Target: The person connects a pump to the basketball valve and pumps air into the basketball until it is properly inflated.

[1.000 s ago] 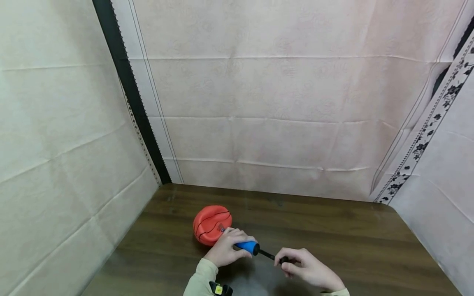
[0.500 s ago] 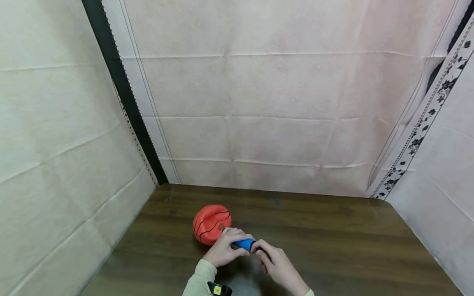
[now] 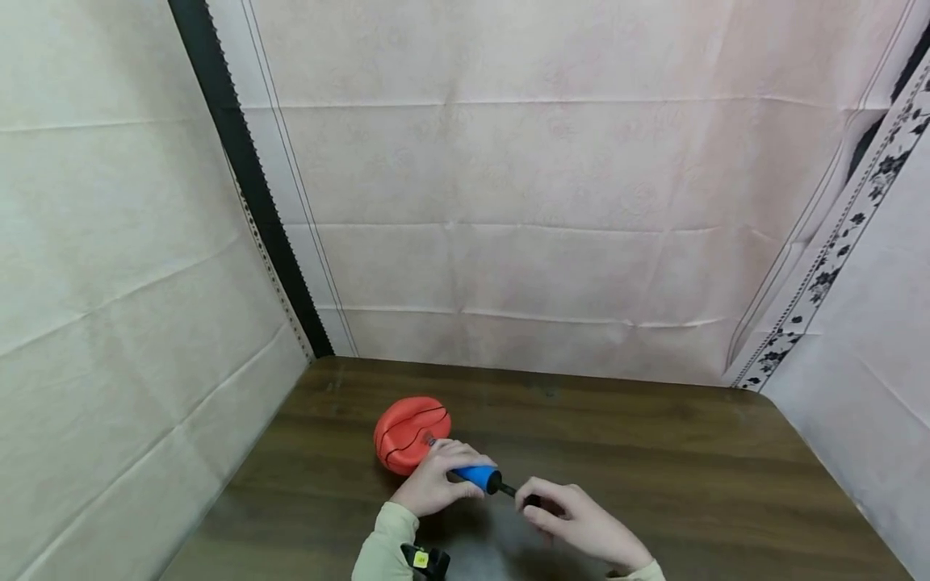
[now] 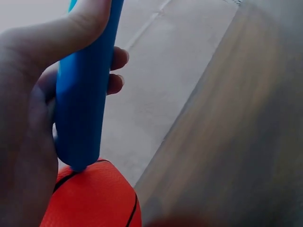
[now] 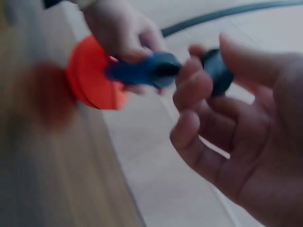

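A red-orange ball with black lines (image 3: 408, 432) rests on the table, its top sunken in the head view. My left hand (image 3: 439, 476) grips the blue barrel of a hand pump (image 3: 476, 476), fingers wrapped round it. In the left wrist view the barrel's (image 4: 81, 109) lower end meets the ball (image 4: 97, 198). My right hand (image 3: 574, 516) holds the pump's black handle (image 5: 218, 71) between thumb and fingers. A length of dark rod (image 3: 507, 489) shows between barrel and handle. The pump's nozzle is mostly hidden where it meets the ball.
The brown wood-grain table (image 3: 639, 436) lies under both hands. Pale cloth sheets (image 3: 508, 177) hang behind it and at both sides, with a black strip (image 3: 250, 177) at the back left corner. A black device (image 3: 427, 561) is strapped to the left wrist.
My right hand pushed the handle in against the barrel half a second ago and has since drawn it back out to the right. My left hand keeps its grip near the ball.
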The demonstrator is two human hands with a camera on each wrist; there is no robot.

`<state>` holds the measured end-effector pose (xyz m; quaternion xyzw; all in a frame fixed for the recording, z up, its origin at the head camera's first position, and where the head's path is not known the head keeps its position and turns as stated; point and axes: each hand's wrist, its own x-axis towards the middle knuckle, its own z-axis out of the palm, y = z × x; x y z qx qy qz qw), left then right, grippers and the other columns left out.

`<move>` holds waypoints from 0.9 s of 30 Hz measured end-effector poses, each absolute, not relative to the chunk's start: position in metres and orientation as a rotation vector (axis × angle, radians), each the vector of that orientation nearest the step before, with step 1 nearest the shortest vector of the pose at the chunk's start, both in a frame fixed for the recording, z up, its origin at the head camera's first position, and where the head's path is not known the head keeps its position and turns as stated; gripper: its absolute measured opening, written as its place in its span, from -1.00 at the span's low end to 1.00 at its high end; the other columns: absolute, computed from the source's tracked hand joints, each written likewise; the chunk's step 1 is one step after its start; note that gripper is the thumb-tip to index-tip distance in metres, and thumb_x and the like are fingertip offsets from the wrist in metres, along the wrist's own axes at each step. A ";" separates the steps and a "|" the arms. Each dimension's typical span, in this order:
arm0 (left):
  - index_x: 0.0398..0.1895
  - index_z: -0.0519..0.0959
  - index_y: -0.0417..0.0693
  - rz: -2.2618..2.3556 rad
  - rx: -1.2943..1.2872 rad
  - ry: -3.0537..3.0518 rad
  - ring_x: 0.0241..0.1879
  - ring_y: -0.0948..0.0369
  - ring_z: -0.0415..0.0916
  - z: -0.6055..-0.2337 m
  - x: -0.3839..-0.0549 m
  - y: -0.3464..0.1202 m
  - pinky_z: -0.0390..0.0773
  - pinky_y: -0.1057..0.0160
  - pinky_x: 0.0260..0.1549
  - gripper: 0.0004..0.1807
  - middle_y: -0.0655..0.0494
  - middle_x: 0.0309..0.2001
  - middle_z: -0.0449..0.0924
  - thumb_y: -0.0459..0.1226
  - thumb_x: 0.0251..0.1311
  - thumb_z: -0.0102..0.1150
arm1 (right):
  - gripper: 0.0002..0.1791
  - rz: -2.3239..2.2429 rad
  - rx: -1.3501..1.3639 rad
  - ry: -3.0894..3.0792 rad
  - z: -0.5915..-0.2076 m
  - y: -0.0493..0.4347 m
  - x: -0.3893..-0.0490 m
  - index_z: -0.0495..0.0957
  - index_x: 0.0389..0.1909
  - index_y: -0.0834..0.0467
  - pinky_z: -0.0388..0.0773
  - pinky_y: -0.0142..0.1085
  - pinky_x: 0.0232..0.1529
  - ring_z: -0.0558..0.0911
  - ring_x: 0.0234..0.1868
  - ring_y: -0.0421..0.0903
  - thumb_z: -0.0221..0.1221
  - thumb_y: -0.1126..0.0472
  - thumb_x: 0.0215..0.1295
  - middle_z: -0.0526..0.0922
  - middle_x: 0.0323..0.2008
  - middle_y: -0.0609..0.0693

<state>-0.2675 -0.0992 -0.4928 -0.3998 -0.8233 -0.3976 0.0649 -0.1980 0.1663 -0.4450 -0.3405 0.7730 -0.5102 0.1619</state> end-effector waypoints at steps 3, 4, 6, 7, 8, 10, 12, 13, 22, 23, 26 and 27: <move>0.08 0.57 0.41 -1.222 -1.154 -2.473 0.02 0.37 0.48 -0.491 -0.267 -0.102 0.27 0.01 0.17 -0.61 0.43 -0.05 0.62 0.05 0.14 0.28 | -0.82 -1.507 -1.086 2.137 -0.438 0.184 -0.194 0.46 -0.08 0.11 0.46 -0.37 -0.57 0.36 -0.66 -0.20 -0.12 0.24 0.53 0.38 -0.58 0.16; 0.08 0.57 0.41 -1.230 -1.144 -2.473 0.02 0.36 0.48 -0.491 -0.267 -0.102 0.27 0.01 0.18 -0.61 0.42 -0.05 0.62 0.04 0.14 0.28 | -0.81 -1.520 -1.111 2.133 -0.436 0.190 -0.193 0.47 -0.10 0.11 0.44 -0.38 -0.60 0.34 -0.67 -0.22 -0.13 0.29 0.52 0.37 -0.60 0.15; 0.08 0.56 0.42 -1.236 -1.132 -2.485 0.03 0.36 0.48 -0.490 -0.267 -0.101 0.27 0.00 0.19 -0.61 0.43 -0.05 0.62 0.05 0.14 0.27 | -0.78 -1.539 -1.162 2.130 -0.434 0.200 -0.191 0.47 -0.14 0.14 0.38 -0.43 -0.62 0.29 -0.67 -0.32 -0.15 0.39 0.50 0.30 -0.64 0.13; 0.09 0.55 0.42 -1.239 -1.129 -2.493 0.03 0.36 0.48 -0.490 -0.267 -0.101 0.27 0.01 0.18 -0.61 0.43 -0.06 0.62 0.05 0.15 0.27 | -0.77 -1.540 -1.170 2.138 -0.434 0.203 -0.190 0.47 -0.15 0.14 0.35 -0.45 -0.63 0.28 -0.66 -0.40 -0.16 0.41 0.49 0.28 -0.66 0.11; 0.09 0.55 0.43 -1.242 -1.125 -2.502 0.03 0.36 0.47 -0.490 -0.267 -0.100 0.27 0.01 0.19 -0.61 0.43 -0.06 0.62 0.05 0.16 0.26 | -0.75 -1.537 -1.172 2.145 -0.433 0.206 -0.190 0.47 -0.16 0.14 0.34 -0.45 -0.64 0.27 -0.63 -0.45 -0.17 0.43 0.49 0.27 -0.66 0.11; 0.09 0.55 0.43 -1.248 -1.125 -2.516 0.02 0.36 0.48 -0.490 -0.267 -0.098 0.27 0.00 0.18 -0.61 0.42 -0.06 0.62 0.06 0.16 0.25 | -0.74 -1.526 -1.160 2.162 -0.434 0.210 -0.191 0.48 -0.16 0.12 0.32 -0.46 -0.64 0.26 -0.61 -0.48 -0.17 0.42 0.49 0.26 -0.66 0.11; 0.09 0.55 0.42 -1.245 -1.122 -2.528 0.00 0.35 0.47 -0.490 -0.266 -0.097 0.28 0.00 0.16 -0.62 0.42 -0.06 0.62 0.06 0.17 0.24 | -0.73 -1.532 -1.167 2.150 -0.435 0.211 -0.192 0.48 -0.17 0.13 0.31 -0.44 -0.67 0.26 -0.62 -0.48 -0.19 0.43 0.50 0.26 -0.67 0.11; 0.08 0.56 0.41 -1.242 -1.123 -2.531 0.00 0.35 0.46 -0.490 -0.265 -0.097 0.29 -0.01 0.15 -0.62 0.40 -0.06 0.62 0.06 0.18 0.24 | -0.73 -1.533 -1.171 2.152 -0.436 0.211 -0.193 0.48 -0.17 0.13 0.30 -0.44 -0.68 0.25 -0.63 -0.48 -0.18 0.43 0.49 0.26 -0.67 0.11; 0.09 0.55 0.46 -1.237 -1.163 -2.599 0.02 0.37 0.45 -0.491 -0.264 -0.097 0.30 0.04 0.17 -0.61 0.43 -0.04 0.62 0.13 0.17 0.20 | -0.76 -1.555 -1.269 2.099 -0.438 0.209 -0.192 0.43 -0.26 0.18 0.26 -0.39 -0.59 0.22 -0.57 -0.33 -0.16 0.50 0.45 0.30 -0.53 0.15; 0.10 0.55 0.47 -1.241 -1.164 -2.605 0.03 0.37 0.44 -0.492 -0.265 -0.097 0.30 0.04 0.17 -0.60 0.43 -0.04 0.62 0.14 0.17 0.19 | -0.76 -1.550 -1.274 2.103 -0.438 0.209 -0.191 0.43 -0.27 0.17 0.26 -0.40 -0.58 0.23 -0.55 -0.34 -0.16 0.50 0.45 0.32 -0.51 0.15; 0.10 0.54 0.48 -1.244 -1.164 -2.614 0.03 0.37 0.43 -0.493 -0.265 -0.097 0.30 0.05 0.16 -0.60 0.44 -0.03 0.62 0.16 0.18 0.18 | -0.75 -1.531 -1.290 2.132 -0.438 0.209 -0.192 0.43 -0.27 0.14 0.27 -0.46 -0.56 0.25 -0.53 -0.38 -0.14 0.50 0.44 0.35 -0.49 0.14; 0.10 0.54 0.48 -1.241 -1.167 -2.611 0.03 0.37 0.43 -0.493 -0.266 -0.096 0.30 0.06 0.16 -0.60 0.44 -0.03 0.62 0.16 0.18 0.18 | -0.75 -1.524 -1.293 2.140 -0.438 0.210 -0.192 0.43 -0.27 0.13 0.28 -0.47 -0.55 0.25 -0.52 -0.39 -0.14 0.50 0.44 0.36 -0.49 0.14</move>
